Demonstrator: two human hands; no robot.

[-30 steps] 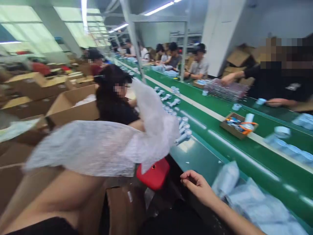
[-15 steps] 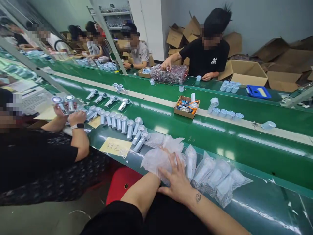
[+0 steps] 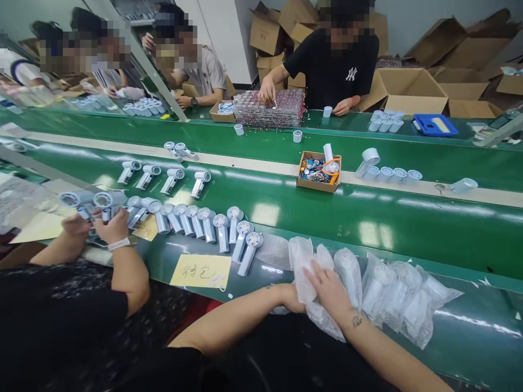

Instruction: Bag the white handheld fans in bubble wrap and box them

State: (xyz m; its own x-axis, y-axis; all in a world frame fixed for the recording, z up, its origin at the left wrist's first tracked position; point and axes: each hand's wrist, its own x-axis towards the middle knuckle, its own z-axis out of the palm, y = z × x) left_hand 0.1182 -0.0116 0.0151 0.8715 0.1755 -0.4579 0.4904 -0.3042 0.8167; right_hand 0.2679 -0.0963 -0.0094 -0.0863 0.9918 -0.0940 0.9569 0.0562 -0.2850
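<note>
A translucent bubble-wrap bag [image 3: 301, 265] is between my two hands at the bench's near edge. My left hand [image 3: 292, 297] is closed at its left side, the fingers hidden behind the plastic. My right hand [image 3: 330, 288] lies over the bag from the right, its fingers close together and pressed on it. Whether anything is inside this bag, I cannot tell. To the right lie several bagged handheld fans [image 3: 376, 291]. Left of my hands, a flat bubble-wrap piece [image 3: 273, 251] rests beside a row of bare light-blue handheld fans [image 3: 250, 253].
A yellow paper note [image 3: 201, 271] with handwriting lies at the near edge. On my left, a co-worker's hands [image 3: 112, 226] hold two fans. Across the green belt stand a small box of parts [image 3: 319, 182] and several blue cups [image 3: 386, 175]. Another person handles a bubble-wrap stack [image 3: 269, 109].
The view has shifted. My right hand's spread fingers have drawn together on the bag, and the bag now stands more upright between my hands. The co-worker on the left has lowered the two fans.
</note>
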